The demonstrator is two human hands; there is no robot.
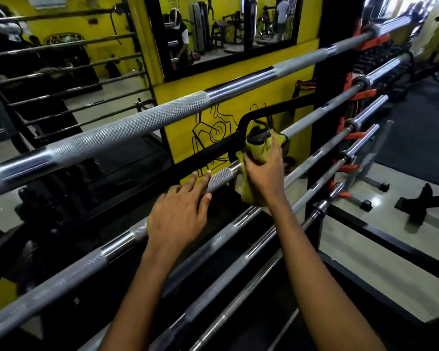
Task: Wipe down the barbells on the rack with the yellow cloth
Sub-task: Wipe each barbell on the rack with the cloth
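Several steel barbells lie stacked on a black rack (314,173), running from lower left to upper right. The top barbell (142,122) crosses the view above my hands. My right hand (264,171) is wrapped around the second barbell (221,177) with the yellow cloth (259,150) bunched between palm and bar; part of the cloth hangs below the bar. My left hand (178,216) rests flat on the same bar to the left of the cloth, fingers spread over the knurled section. Lower barbells (226,269) pass under my forearms.
Orange holders (360,95) grip the bar ends at the right upright. A yellow wall (238,79) with a black drawing and a mirror stands behind the rack. A black curved handle (264,112) hangs just behind the cloth. Grey floor and bench feet (375,196) lie to the right.
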